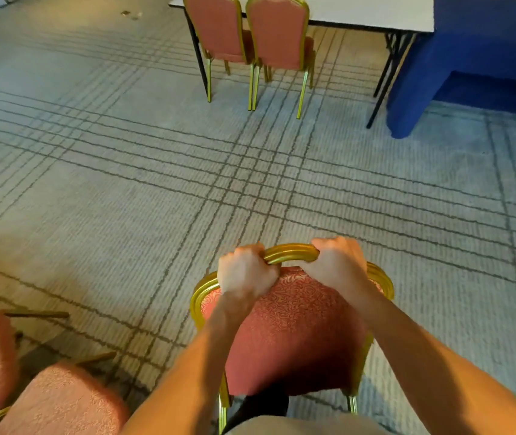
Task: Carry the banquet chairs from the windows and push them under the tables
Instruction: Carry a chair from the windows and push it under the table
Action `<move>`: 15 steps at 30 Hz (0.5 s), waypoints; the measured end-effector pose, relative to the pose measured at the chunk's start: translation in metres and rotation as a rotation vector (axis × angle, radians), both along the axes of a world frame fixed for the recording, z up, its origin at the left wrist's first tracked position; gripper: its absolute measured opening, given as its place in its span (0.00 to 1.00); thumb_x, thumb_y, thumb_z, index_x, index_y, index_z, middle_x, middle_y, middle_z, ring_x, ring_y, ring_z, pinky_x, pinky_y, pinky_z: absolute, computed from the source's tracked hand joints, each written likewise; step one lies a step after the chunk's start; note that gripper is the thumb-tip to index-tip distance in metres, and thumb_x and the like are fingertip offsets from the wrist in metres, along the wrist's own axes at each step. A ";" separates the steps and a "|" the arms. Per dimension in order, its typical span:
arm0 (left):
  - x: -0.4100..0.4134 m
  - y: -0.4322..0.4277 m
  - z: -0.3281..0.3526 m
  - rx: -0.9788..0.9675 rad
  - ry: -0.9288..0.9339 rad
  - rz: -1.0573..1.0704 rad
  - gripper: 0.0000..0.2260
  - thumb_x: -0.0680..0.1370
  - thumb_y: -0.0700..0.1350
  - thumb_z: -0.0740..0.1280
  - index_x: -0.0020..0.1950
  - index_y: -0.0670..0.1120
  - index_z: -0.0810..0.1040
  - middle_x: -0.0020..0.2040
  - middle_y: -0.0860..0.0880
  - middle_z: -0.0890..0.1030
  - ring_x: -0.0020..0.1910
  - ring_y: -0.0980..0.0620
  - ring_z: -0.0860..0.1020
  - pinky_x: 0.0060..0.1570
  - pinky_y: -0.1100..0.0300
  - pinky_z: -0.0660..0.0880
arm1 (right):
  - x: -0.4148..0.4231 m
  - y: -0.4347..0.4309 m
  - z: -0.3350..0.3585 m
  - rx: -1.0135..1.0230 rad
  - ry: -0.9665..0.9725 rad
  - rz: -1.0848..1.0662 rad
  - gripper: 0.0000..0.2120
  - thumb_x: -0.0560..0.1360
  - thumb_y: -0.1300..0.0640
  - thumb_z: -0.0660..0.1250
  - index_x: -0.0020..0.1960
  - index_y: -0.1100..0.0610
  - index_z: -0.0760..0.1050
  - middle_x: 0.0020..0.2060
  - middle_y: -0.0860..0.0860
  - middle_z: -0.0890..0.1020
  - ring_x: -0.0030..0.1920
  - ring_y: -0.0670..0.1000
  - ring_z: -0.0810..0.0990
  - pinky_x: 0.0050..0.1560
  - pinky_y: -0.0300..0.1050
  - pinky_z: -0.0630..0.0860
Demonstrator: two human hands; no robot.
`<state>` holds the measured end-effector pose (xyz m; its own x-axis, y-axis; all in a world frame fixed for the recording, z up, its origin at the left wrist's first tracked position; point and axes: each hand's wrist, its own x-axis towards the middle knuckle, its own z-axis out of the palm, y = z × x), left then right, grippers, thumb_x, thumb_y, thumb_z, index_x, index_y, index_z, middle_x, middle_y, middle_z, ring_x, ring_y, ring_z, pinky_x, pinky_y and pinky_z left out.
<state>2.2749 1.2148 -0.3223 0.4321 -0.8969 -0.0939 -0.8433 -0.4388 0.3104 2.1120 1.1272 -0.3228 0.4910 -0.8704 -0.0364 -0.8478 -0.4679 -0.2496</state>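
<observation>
1. Honestly nothing to read here: no words, labels, brand marks or numbers anywhere.
2. Closest thing is the red chair [294,324] at the bottom edge. Its fabric has a swirly woven pattern, but that's just pattern, not lettering.
3. The white table [360,11] at the top edge has a plain top, and the carpet [93,183] only carries grid lines.
</observation>
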 end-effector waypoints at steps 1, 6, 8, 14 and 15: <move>0.003 -0.008 0.001 0.006 0.001 -0.030 0.14 0.73 0.58 0.66 0.43 0.48 0.79 0.48 0.45 0.86 0.51 0.41 0.83 0.47 0.54 0.76 | -0.001 -0.006 0.000 -0.001 -0.029 -0.011 0.24 0.70 0.31 0.67 0.32 0.50 0.66 0.33 0.51 0.81 0.43 0.59 0.82 0.47 0.49 0.74; 0.025 -0.058 0.018 -0.006 -0.013 -0.110 0.12 0.70 0.57 0.67 0.42 0.50 0.78 0.47 0.45 0.85 0.50 0.40 0.83 0.47 0.54 0.76 | 0.006 -0.041 0.015 -0.012 -0.128 -0.100 0.25 0.67 0.33 0.69 0.28 0.50 0.63 0.23 0.46 0.67 0.31 0.52 0.73 0.35 0.44 0.70; 0.032 -0.080 0.024 -0.034 -0.017 -0.123 0.11 0.70 0.58 0.68 0.39 0.50 0.77 0.45 0.45 0.85 0.49 0.40 0.83 0.45 0.54 0.76 | 0.009 -0.060 0.020 -0.058 -0.163 -0.109 0.26 0.66 0.35 0.71 0.27 0.50 0.61 0.22 0.45 0.66 0.29 0.51 0.72 0.33 0.43 0.69; 0.037 -0.150 0.041 -0.118 -0.012 -0.183 0.12 0.69 0.57 0.68 0.37 0.49 0.74 0.42 0.48 0.85 0.45 0.41 0.82 0.42 0.55 0.75 | 0.008 -0.124 0.029 -0.163 -0.222 -0.126 0.23 0.68 0.36 0.72 0.29 0.52 0.69 0.22 0.47 0.70 0.27 0.52 0.75 0.33 0.44 0.72; 0.038 -0.163 0.043 -0.136 -0.012 -0.189 0.13 0.69 0.57 0.69 0.36 0.49 0.73 0.42 0.48 0.85 0.44 0.41 0.82 0.41 0.55 0.74 | 0.007 -0.135 0.029 -0.203 -0.234 -0.121 0.22 0.67 0.36 0.71 0.29 0.53 0.71 0.22 0.47 0.72 0.27 0.53 0.76 0.33 0.44 0.73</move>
